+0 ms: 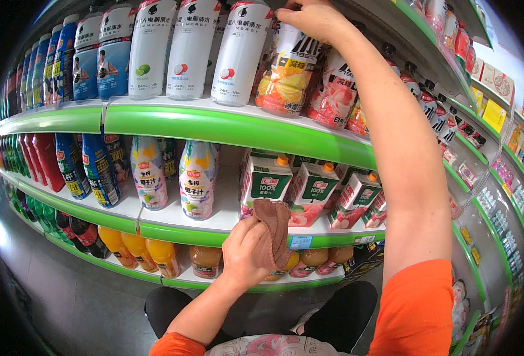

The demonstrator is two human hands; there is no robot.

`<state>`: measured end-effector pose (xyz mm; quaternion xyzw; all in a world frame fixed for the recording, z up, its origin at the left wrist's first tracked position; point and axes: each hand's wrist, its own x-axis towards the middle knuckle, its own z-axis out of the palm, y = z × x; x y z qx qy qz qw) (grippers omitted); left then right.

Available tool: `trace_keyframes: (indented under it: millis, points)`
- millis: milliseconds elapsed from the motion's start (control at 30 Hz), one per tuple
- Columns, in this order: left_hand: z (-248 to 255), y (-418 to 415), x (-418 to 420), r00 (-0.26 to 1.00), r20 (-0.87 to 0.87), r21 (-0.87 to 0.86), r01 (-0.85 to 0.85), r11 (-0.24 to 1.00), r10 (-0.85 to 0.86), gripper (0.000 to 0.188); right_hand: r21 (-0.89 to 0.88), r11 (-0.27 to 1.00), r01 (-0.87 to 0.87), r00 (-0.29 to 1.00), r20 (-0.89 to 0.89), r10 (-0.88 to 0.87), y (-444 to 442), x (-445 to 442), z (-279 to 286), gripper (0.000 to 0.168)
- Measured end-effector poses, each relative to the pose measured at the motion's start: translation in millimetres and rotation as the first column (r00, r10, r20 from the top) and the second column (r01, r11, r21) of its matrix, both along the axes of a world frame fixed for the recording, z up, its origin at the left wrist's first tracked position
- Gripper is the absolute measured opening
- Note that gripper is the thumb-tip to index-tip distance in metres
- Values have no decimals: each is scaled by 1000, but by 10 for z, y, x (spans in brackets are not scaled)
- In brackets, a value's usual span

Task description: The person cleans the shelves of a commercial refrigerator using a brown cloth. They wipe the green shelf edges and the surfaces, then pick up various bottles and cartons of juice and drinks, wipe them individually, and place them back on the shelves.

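My left hand [244, 251] grips a folded brown cloth [272, 231] in front of the middle shelf's green edge. The cloth's upper end overlaps the juice cartons behind it, one a grape juice carton [268, 178]. My right hand [313, 20] reaches up to the top shelf, its fingers closed about the top of a plastic drink bottle [286, 80] with citrus pictures. That bottle stands at the shelf's front, and my hand hides its cap. Tall white electrolyte water bottles [239, 58] stand left of it. A pink peach drink bottle [333, 95] is just to its right, partly behind my forearm.
Two coconut juice bottles [197, 182] stand on the middle shelf, left of the cartons. Orange juice bottles [161, 256] line the bottom shelf. Green edge strips [226, 127] front the shelves. More stocked shelves [489, 204] run along the right. Grey floor [92, 298] lies at lower left.
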<state>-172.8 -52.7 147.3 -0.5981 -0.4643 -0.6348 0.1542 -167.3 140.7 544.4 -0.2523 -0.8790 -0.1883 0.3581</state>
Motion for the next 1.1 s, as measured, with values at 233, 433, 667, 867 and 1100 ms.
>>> trace_keyframes:
  millis: [233, 433, 667, 867, 1100]
  points:
    - [-6, 20, 37, 1000, 16, -8, 8, 1000, -8, 58, 4, 993, 116, 993, -36, -116, -212, -39, -53, 72]
    - [-19, 15, -20, 1000, -20, 20, 2, 1000, -1, 61, 244, 957, -155, 975, -122, 188, -47, 533, -29, 77]
    - [11, -13, 28, 1000, -20, -55, 21, 998, -22, 54, 395, 917, -51, 997, -37, 71, 518, 878, -307, 51]
    - [-57, 65, 70, 999, -29, -44, 35, 998, -36, 54, 486, 874, 16, 999, -53, 11, 532, 789, -386, 39]
    - [-51, 125, 63, 999, -29, -35, 26, 999, -27, 54, 408, 910, 69, 992, -127, -18, 402, 743, -455, 37]
